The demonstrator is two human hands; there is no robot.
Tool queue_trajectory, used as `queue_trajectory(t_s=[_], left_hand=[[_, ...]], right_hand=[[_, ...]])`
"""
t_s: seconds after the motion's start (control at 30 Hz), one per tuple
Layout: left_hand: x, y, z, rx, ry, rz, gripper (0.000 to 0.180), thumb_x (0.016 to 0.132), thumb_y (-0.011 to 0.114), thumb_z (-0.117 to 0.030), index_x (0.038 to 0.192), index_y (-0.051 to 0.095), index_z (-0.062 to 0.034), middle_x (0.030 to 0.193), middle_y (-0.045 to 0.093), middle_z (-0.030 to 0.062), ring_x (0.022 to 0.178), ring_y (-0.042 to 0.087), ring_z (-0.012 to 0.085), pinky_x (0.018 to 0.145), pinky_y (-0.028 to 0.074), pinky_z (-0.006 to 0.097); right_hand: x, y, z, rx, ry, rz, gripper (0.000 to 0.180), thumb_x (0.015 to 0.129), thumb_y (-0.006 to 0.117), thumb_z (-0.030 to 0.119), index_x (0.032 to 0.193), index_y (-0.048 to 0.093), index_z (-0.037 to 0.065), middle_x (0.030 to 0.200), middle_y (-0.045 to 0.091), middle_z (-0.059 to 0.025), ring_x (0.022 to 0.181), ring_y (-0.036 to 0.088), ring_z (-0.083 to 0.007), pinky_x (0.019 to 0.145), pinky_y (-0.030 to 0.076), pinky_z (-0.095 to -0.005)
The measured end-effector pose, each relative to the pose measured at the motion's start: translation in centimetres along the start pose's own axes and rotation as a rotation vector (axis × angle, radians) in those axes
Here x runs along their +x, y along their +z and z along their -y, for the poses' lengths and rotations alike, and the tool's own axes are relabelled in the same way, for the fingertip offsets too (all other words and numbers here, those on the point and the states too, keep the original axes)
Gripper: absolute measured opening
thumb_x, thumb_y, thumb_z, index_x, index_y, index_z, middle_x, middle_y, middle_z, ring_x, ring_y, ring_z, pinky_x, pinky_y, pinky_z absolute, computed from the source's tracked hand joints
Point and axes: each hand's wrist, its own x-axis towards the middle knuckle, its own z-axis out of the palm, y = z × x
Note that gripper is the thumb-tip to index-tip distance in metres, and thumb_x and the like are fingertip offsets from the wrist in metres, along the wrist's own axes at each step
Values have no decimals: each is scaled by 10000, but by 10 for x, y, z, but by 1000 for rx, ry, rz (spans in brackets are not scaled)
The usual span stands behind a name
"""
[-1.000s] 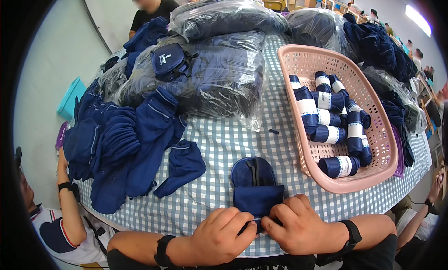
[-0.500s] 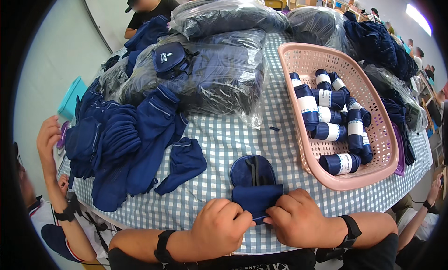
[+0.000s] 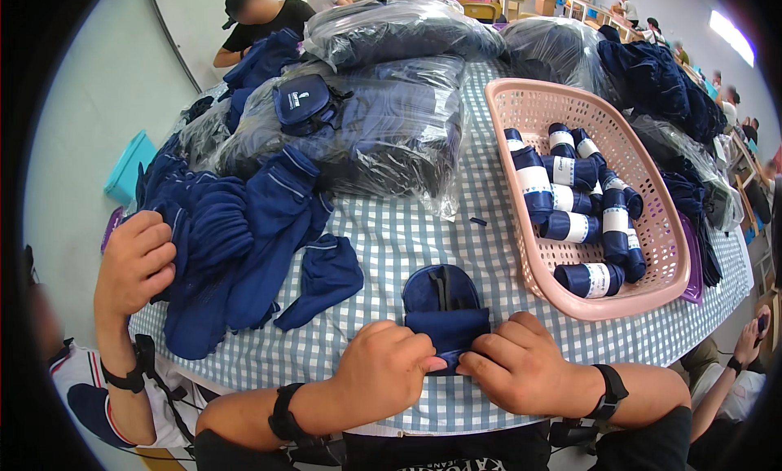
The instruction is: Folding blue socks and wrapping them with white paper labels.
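A navy fabric pouch with a rounded far end and a dark strap lies on the checked tablecloth in front of me. Navy cloth is folded across its near half. My left hand pinches the left end of the cloth's near edge, its thumb pointing inward. Opposite it, my right hand has curled fingers on the right end of that edge. The hands are a short way apart, with the cloth between them. Part of the near edge is hidden under my fingers.
A pink basket at right holds several navy rolls with white bands. Navy garments are heaped at left, where a co-worker's hand reaches in. Plastic-wrapped bundles stand behind, a small navy case on top.
Both my hands have shifted slightly away from me, and the cloth's near edge is drawn up, leaving the folded part shorter. The co-worker's hand has moved down onto the navy heap.
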Motion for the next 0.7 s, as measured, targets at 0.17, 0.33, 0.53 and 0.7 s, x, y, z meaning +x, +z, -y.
queue_trajectory(t_s=[0.17, 0.33, 0.53, 0.7], left_hand=[[4, -1, 4, -99, -106, -12, 214, 818, 807, -161, 766, 634, -46, 651, 582, 117, 670, 565, 337, 662, 453, 452], [6, -3, -1, 21, -46, -89, 202, 807, 818, -178, 813, 668, -43, 789, 627, 108, 776, 577, 322, 713, 454, 453], [-9, -4, -17, 220, 222, -96, 294, 764, 822, -144, 997, 712, -3, 1026, 647, 111, 946, 615, 304, 831, 515, 417], [-6, -2, -13, 267, 237, -88, 319, 747, 819, -102, 1006, 689, 33, 1030, 646, 129, 930, 617, 302, 822, 525, 393]], right_hand=[[8, -9, 1, -19, -2, 55, 326, 764, 777, 223, 985, 702, -4, 969, 612, -97, 826, 565, -231, 693, 445, -374], [9, -8, -3, -61, -18, 149, 332, 751, 765, 193, 991, 701, -27, 1019, 621, -109, 900, 569, -234, 734, 453, -364], [10, -5, -5, -75, -46, 155, 297, 778, 726, 174, 981, 696, -41, 987, 620, -98, 885, 571, -237, 764, 473, -368], [13, -3, -8, -131, -30, 179, 317, 815, 711, 204, 1015, 693, -42, 945, 614, -95, 876, 572, -249, 801, 465, -378]])
